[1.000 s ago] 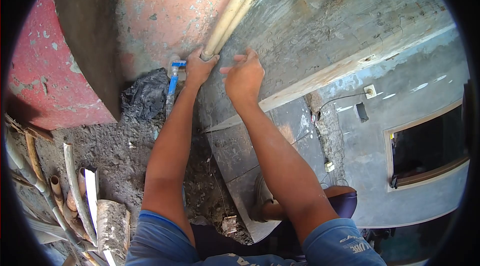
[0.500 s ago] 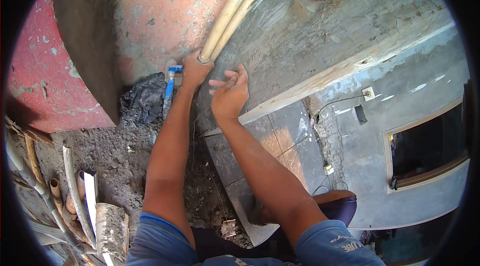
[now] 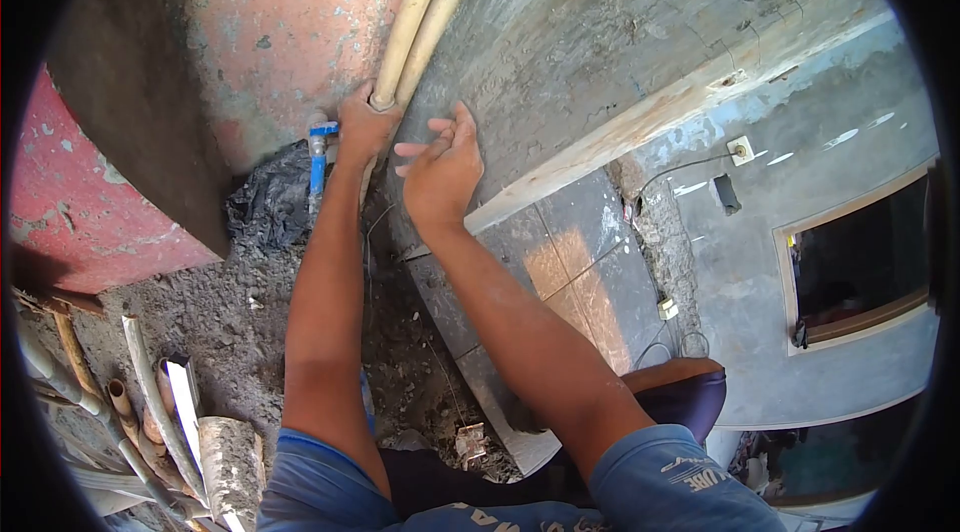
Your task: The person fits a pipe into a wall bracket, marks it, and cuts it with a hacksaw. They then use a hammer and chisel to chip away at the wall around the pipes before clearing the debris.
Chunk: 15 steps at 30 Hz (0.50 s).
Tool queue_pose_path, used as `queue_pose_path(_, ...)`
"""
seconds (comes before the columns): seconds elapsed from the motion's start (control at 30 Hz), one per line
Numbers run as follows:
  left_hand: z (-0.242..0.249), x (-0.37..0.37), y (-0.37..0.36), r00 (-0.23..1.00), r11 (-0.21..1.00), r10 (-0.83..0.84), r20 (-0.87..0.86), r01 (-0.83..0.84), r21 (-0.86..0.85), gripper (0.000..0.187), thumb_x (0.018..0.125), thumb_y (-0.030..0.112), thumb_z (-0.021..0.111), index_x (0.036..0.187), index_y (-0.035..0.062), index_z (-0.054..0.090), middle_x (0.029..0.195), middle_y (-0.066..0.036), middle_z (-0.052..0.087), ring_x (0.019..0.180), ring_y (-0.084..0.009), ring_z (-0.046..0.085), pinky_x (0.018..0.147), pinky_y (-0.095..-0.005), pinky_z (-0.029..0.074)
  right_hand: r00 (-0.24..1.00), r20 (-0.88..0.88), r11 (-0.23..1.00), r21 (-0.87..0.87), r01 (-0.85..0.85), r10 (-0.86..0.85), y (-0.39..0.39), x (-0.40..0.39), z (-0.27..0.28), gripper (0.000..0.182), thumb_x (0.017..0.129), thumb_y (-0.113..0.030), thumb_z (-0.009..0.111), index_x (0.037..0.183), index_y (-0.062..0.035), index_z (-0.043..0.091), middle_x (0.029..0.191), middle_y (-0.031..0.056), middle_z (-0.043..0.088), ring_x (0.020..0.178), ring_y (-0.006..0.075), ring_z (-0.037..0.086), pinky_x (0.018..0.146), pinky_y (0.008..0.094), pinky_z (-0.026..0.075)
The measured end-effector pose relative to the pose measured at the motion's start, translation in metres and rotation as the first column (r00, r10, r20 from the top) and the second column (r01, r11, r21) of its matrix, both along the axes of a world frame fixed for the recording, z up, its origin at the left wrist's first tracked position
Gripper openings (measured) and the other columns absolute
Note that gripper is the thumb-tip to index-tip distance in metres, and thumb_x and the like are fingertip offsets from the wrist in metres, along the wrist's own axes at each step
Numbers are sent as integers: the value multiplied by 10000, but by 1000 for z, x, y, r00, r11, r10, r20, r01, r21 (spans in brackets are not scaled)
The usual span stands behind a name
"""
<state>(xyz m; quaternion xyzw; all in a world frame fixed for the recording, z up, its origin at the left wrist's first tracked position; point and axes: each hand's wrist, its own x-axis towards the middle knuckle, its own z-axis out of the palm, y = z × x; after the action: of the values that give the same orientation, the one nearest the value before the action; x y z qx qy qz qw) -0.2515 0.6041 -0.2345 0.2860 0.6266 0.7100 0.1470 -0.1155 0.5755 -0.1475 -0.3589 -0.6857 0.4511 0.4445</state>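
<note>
Two long cream-coloured pipes [image 3: 408,37] run side by side down along the wall corner, bending at the top. My left hand [image 3: 368,127] is wrapped around their lower part, its thumb side toward the top. A short piece of pipe shows below that hand. To its left stands a water tap with a blue handle [image 3: 322,130] and a blue body. My right hand [image 3: 442,170] is held in the air just right of the pipes, fingers apart and partly bent, with nothing in it.
A crumpled black plastic sheet [image 3: 270,197] lies beneath the tap. Bamboo and wooden sticks [image 3: 150,392] are piled at lower left, near a red wall block [image 3: 95,197]. A rough grey wall [image 3: 600,62] rises at right, above dark floor tiles [image 3: 520,242].
The view has shifted slightly, so pipes, tap and both hands appear further left. My left hand keeps its hold on the pipes; my right hand stays beside them with fingers apart.
</note>
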Motion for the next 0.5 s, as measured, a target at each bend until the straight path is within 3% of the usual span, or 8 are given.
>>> queue_pose_path(0.07, -1, 1, 1, 993, 997, 80, -90, -78, 25, 349, 668, 93, 711, 1001, 17, 642, 850, -118, 681, 763, -189, 638, 723, -328, 500, 991, 133, 987, 157, -41, 20, 8, 4, 15, 394, 912, 42, 394, 1298, 121, 400, 1035, 187, 578, 670, 220, 686, 498, 302, 565)
queue_pose_path(0.1, -1, 2, 0, 993, 997, 76, -89, -74, 21, 349, 668, 93, 711, 1001, 17, 642, 850, -118, 681, 763, -189, 638, 723, -328, 500, 991, 134, 988, 153, -37, 16, 15, 8, 20, 394, 912, 42, 394, 1298, 121, 400, 1035, 187, 578, 670, 220, 686, 498, 302, 565)
queue_pose_path(0.17, 1, 5, -1, 983, 993, 118, -141, -118, 14, 359, 665, 92, 705, 1008, 32, 620, 860, -132, 667, 779, -225, 639, 744, -343, 497, 920, 385, 851, 505, -141, -76, 30, 13, 31, 366, 870, 22, 487, 1210, 158, 473, 928, 200, 637, 651, 272, 689, 589, 341, 556)
queue_pose_path(0.3, -5, 5, 4, 975, 985, 163, -153, -150, 89, 353, 666, 94, 702, 1009, 48, 633, 857, -135, 669, 777, -243, 643, 745, -350, 498, 808, 583, 888, 412, -206, -83, 40, 0, 78, 387, 824, 1, 555, 1171, 166, 509, 871, 209, 660, 739, 316, 692, 694, 383, 530)
queue_pose_path(0.37, 0, 9, 1, 973, 984, 175, -151, -168, 53, 354, 664, 102, 705, 1011, 55, 649, 848, -135, 675, 782, -237, 651, 745, -353, 500, 628, 758, 833, 454, -316, -175, 44, -10, 92, 336, 800, -38, 601, 1091, 128, 588, 917, 234, 654, 849, 333, 678, 745, 398, 523)
queue_pose_path(0.4, -2, 8, 2, 973, 984, 177, -151, -170, 56, 354, 664, 102, 705, 1011, 55, 649, 848, -135, 675, 782, -237, 651, 745, -353, 500, 629, 757, 831, 457, -317, -176, 47, -14, 94, 336, 800, -38, 601, 1091, 128, 588, 917, 234, 654, 849, 333, 678, 745, 398, 523)
queue_pose_path(0.47, -6, 9, 6, 965, 977, 211, -153, -206, 45, 362, 662, 121, 709, 1015, 55, 662, 846, -150, 684, 790, -251, 663, 745, -364, 503, 367, 873, 613, 487, -623, -320, 51, -22, 98, 189, 753, -43, 645, 903, 67, 675, 956, 237, 655, 926, 362, 653, 839, 386, 509)
queue_pose_path(0.5, -8, 8, 7, 965, 977, 213, -153, -208, 47, 362, 662, 121, 709, 1015, 55, 662, 846, -150, 684, 790, -251, 663, 745, -364, 503, 368, 873, 611, 487, -624, -321, 51, -25, 100, 189, 753, -43, 645, 903, 67, 675, 956, 237, 655, 926, 362, 653, 839, 386, 509)
